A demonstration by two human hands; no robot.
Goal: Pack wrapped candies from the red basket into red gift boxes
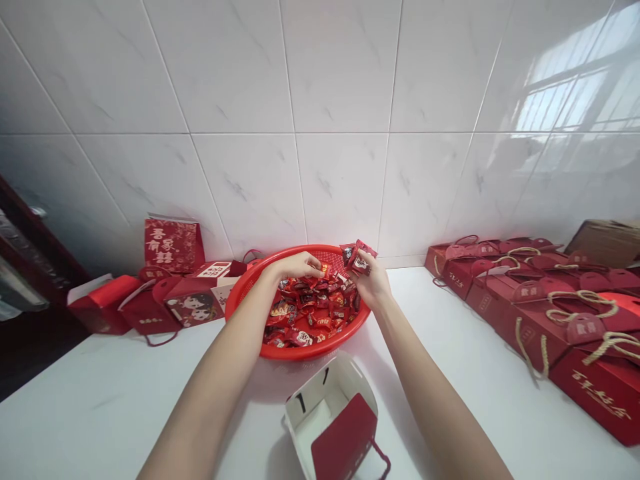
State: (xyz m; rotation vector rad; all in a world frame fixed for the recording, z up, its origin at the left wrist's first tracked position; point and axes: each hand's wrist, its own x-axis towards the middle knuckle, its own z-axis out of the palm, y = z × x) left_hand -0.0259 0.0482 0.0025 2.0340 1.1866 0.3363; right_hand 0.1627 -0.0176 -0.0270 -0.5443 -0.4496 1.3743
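Near the tabletop's (415, 347) back edge, below a tiled wall (340, 193), the right hand (373, 285) has its fingers clamped on wrapped sweets (361, 260) above the basket's (239, 297) rim; the left hand (295, 265) curls over the candies (305, 313) inside, its grip I can't tell.

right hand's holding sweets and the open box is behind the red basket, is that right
Not quite: the head view shows the open box in front of the red basket. The right hand is holding sweets.
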